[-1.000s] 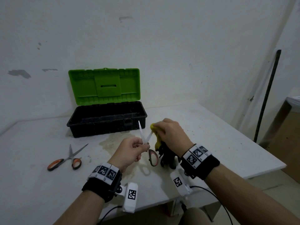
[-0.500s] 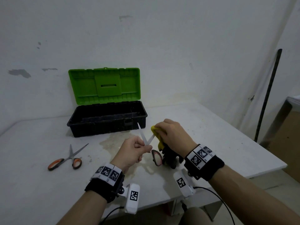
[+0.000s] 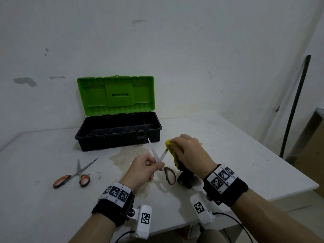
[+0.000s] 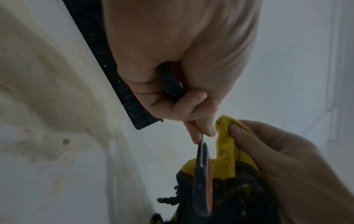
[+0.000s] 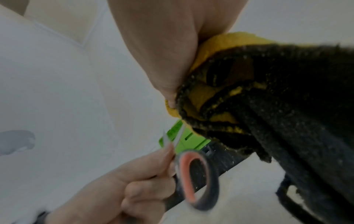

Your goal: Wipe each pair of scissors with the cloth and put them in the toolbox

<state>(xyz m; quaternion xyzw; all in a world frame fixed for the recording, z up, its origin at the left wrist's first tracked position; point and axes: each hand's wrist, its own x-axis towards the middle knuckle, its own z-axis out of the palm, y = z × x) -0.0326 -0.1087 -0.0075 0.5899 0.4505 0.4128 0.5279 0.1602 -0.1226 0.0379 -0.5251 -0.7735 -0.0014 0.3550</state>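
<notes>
My left hand (image 3: 149, 165) pinches a pair of scissors (image 3: 158, 156) near the pivot, blades spread apart and pointing up, one orange-lined handle loop (image 3: 170, 175) hanging below. In the left wrist view the other handle (image 4: 170, 81) sits inside the left hand's curled fingers. My right hand (image 3: 189, 151) grips a yellow and black cloth (image 3: 172, 151) wrapped over the right blade. A second pair of scissors (image 3: 77, 174) lies on the table at the left. The toolbox (image 3: 119, 132), black with a raised green lid, stands behind the hands.
The white table (image 3: 228, 155) has a brownish stain (image 3: 126, 155) in front of the toolbox. Its right edge falls off beside a dark pole (image 3: 294, 106) leaning on the wall. A brown panel (image 3: 308, 137) stands farther right.
The right hand with the cloth has slid slightly along the right blade. The held scissors shifted a little to the right; the blades stay spread.
</notes>
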